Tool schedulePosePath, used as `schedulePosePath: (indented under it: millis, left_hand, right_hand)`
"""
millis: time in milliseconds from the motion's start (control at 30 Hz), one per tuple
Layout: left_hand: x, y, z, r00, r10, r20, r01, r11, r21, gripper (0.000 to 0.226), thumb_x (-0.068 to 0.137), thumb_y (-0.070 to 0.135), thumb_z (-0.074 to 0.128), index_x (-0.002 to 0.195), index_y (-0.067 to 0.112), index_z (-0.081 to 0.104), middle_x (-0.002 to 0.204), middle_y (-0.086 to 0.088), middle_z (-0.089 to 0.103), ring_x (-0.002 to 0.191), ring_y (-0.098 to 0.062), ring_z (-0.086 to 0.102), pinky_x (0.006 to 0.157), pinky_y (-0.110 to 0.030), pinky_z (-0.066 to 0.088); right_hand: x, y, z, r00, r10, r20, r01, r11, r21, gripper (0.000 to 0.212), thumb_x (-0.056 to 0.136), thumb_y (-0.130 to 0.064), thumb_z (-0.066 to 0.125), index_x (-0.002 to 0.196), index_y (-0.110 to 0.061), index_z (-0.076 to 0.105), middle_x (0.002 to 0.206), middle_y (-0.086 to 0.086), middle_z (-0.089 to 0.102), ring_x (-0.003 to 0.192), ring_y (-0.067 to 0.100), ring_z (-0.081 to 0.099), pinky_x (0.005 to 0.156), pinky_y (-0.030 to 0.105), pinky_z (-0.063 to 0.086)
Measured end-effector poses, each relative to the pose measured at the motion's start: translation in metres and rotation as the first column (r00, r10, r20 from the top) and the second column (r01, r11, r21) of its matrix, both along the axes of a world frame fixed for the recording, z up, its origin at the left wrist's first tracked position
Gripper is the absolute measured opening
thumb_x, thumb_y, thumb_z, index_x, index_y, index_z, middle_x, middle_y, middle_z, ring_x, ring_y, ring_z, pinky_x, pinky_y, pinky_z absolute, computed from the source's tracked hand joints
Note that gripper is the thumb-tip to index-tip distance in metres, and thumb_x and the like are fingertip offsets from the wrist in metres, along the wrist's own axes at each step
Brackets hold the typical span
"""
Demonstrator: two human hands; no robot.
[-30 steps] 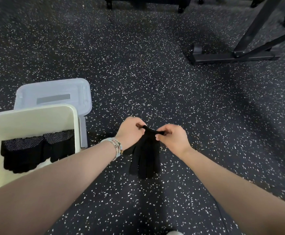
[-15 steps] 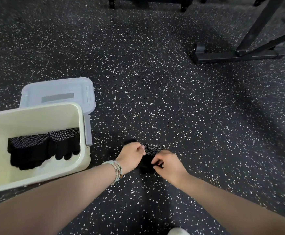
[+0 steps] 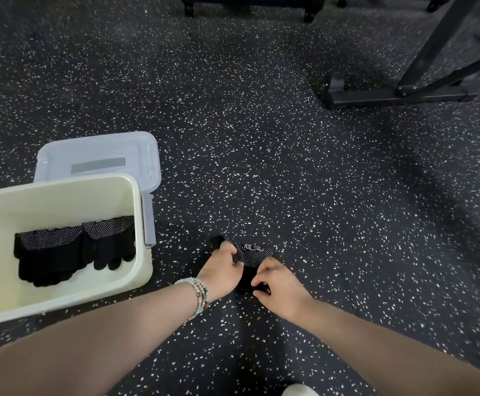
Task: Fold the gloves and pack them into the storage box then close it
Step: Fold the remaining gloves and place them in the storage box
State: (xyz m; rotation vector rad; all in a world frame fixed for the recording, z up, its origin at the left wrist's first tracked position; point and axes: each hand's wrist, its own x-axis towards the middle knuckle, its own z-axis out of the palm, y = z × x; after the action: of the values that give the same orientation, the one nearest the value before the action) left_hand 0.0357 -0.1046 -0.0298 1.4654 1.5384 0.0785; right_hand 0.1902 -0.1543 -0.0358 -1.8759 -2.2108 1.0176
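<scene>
glove [image 3: 257, 254] lies on the speckled floor [image 3: 261, 138], just right of the box [image 3: 47, 204], between the two hands. its dotted face is up, with a white-lettered label along the far edge. the near part is plain black and runs back toward the person; part of it is hidden under the hands.

left hand [image 3: 221, 271]: fingers curled, pinching the left edge of the dotted part. the fingertips sit on the cloth and the glove lies to the right of and just beyond the knuckles. a small black bit of cloth shows past the hand on its far left side. beaded bracelets [image 3: 200, 294] on the wrist.

right hand [image 3: 280, 284]: fingers curled in, pinching the near black end of the glove. the cloth goes under the fingertips and extends away from them toward the label. how much cloth is in this pinch, cannot tell.

box: cream, open, on the floor at left. inside, two packed gloves [image 3: 70, 250] lie side by side against the right wall, dotted parts toward the far wall, fingers pointing toward the near wall.

lid [image 3: 95, 150]: pale grey, off the box, flat on the floor behind it, touching or just behind the far rim.

black metal frame [image 3: 398, 94] stands at far right, well apart from the hands. pale shoe tip [image 3: 298, 391] at the bottom edge.
</scene>
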Motion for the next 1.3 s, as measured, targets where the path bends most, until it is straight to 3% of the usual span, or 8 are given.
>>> schedulePosePath:
  millis: [233,433,567,667,767,900,1167,1300]
  left_hand:
    - [-0.008,0.013,0.013,0.980,0.089,-0.179,-0.046,0.971,0.234,0.027,0.093,0.015,0.049,0.119,0.018,0.042,0.112,-0.005,0.053,0.091,-0.023,0.060,0.075,-0.038,0.052]
    - [-0.017,0.031,0.002,0.897,-0.097,-0.432,0.265,0.899,0.349,0.054,0.087,0.003,0.050,0.135,0.028,0.045,0.124,0.000,0.052,0.111,-0.019,0.051,0.089,-0.034,0.047]
    - [-0.019,0.040,-0.002,0.929,-0.038,-0.369,0.186,0.908,0.375,0.022,0.090,0.018,0.057,0.106,0.029,0.068,0.115,0.002,0.055,0.110,-0.018,0.049,0.096,-0.035,0.042]
    - [-0.018,0.043,-0.005,0.967,0.030,-0.253,0.066,0.929,0.365,0.017,0.089,0.017,0.062,0.098,0.024,0.074,0.111,0.001,0.057,0.109,-0.019,0.050,0.100,-0.035,0.039]
    - [-0.019,0.039,-0.008,0.981,0.193,0.035,-0.195,0.953,0.231,0.019,0.090,0.008,0.060,0.102,0.013,0.074,0.107,-0.001,0.067,0.100,-0.017,0.062,0.096,-0.032,0.048]
    - [-0.019,0.030,-0.001,0.797,0.449,0.404,-0.423,0.892,-0.158,0.023,0.093,-0.002,0.053,0.109,0.002,0.067,0.094,-0.001,0.068,0.087,-0.013,0.064,0.076,-0.017,0.055]
    - [-0.016,0.029,0.020,0.634,0.570,0.523,-0.350,0.814,-0.463,0.021,0.094,0.001,0.051,0.108,0.005,0.065,0.100,-0.010,0.072,0.091,-0.019,0.069,0.079,-0.025,0.058]
    - [-0.013,0.031,0.031,0.527,0.676,0.515,-0.319,0.719,-0.618,0.035,0.100,0.029,0.038,0.113,0.003,0.058,0.114,-0.018,0.066,0.104,-0.028,0.064,0.091,-0.039,0.052]
  right_hand:
    - [0.005,0.028,0.015,0.967,-0.254,-0.033,0.256,0.958,0.126,0.015,0.090,-0.028,0.060,0.097,-0.022,0.071,0.101,-0.004,0.057,0.084,0.010,0.051,0.081,0.028,0.051]
    - [0.007,0.052,0.010,0.940,-0.315,0.130,0.314,0.949,0.028,0.029,0.091,-0.025,0.060,0.119,-0.020,0.063,0.121,0.002,0.048,0.115,0.019,0.047,0.088,0.033,0.050]
    - [0.010,0.051,0.003,0.943,-0.314,0.113,0.307,0.949,0.076,0.016,0.086,-0.021,0.066,0.102,-0.020,0.069,0.113,0.000,0.051,0.113,0.018,0.045,0.089,0.029,0.046]
    - [0.012,0.050,0.000,0.912,-0.399,-0.101,0.402,0.916,0.013,0.008,0.080,-0.017,0.072,0.085,-0.022,0.068,0.101,-0.002,0.058,0.101,0.014,0.050,0.085,0.022,0.041]
    - [0.012,0.049,0.006,0.658,-0.624,-0.421,0.528,0.781,-0.333,0.013,0.078,-0.006,0.070,0.077,-0.017,0.063,0.092,0.000,0.070,0.084,0.014,0.061,0.076,0.027,0.051]
    - [0.018,0.049,0.009,0.315,-0.777,-0.544,0.399,0.629,-0.667,0.019,0.081,0.000,0.059,0.072,-0.015,0.055,0.075,-0.003,0.063,0.079,0.015,0.055,0.076,0.029,0.040]
    - [0.026,0.053,0.017,0.180,-0.832,-0.525,0.287,0.555,-0.781,0.011,0.079,-0.014,0.049,0.088,-0.014,0.054,0.101,0.005,0.063,0.097,0.022,0.055,0.092,0.039,0.038]
    - [0.026,0.056,0.023,0.164,-0.821,-0.547,0.226,0.571,-0.789,0.014,0.088,-0.013,0.045,0.091,-0.009,0.059,0.096,0.007,0.070,0.093,0.024,0.062,0.090,0.041,0.047]
